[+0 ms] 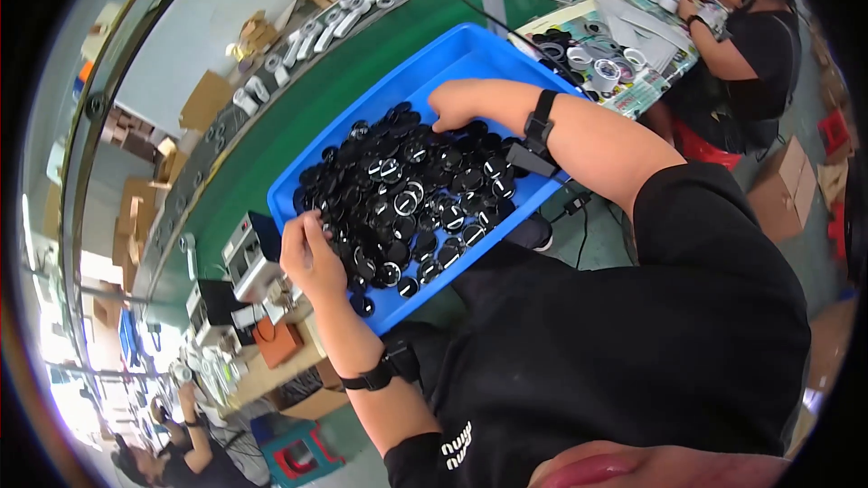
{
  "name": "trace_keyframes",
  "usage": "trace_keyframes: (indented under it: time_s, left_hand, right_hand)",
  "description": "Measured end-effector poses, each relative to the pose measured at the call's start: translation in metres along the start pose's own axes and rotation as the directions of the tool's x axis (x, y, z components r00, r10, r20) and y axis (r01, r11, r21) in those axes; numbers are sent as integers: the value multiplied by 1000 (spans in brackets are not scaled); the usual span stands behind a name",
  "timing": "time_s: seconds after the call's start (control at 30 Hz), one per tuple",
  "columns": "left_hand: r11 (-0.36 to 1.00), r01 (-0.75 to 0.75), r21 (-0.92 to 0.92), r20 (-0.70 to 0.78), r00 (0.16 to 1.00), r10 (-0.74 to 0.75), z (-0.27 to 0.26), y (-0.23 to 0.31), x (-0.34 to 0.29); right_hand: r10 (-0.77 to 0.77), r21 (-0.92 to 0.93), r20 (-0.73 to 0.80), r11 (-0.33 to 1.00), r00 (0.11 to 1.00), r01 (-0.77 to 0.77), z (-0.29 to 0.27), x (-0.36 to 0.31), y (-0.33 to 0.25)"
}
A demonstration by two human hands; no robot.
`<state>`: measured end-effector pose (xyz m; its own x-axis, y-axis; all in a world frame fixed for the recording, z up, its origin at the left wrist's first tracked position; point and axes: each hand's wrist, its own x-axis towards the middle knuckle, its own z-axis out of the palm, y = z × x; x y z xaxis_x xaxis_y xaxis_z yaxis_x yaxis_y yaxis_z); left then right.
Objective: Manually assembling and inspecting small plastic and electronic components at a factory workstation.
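Note:
A blue plastic tray (470, 47) lies tilted across the view, with a heap of round black glossy discs (398, 203) in it. Some discs show pale rings or glints. My left hand (310, 258) is at the tray's left end, closed over its rim, thumb by the discs. My right hand (455, 106) reaches over the far part of the heap. Its fingers are curled down against the discs, and their tips are partly hidden, so I cannot make out what they hold. Both wrists wear black straps.
A green conveyor belt (226, 181) runs behind the tray, carrying white parts (316, 32). At right, a person (755, 59) works at a table with white rings (606, 72). Another person (185, 452) is lower left. A cardboard box (782, 190) stands at right.

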<state>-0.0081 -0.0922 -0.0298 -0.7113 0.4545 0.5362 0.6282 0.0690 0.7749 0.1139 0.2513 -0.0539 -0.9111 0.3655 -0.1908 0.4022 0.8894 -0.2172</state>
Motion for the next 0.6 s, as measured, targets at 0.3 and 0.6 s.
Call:
trace_keyframes:
  time_s: [0.3, 0.6]
  left_hand:
    - [988, -118, 101, 0, 993, 118, -3, 0, -2]
    - [955, -58, -290, -441, 894, -80, -111, -1, -31]
  right_hand:
    - [-134, -63, -49, 989, 990, 131, 4, 19, 9]
    - [-261, -50, -167, 965, 951, 256, 11, 14, 61]
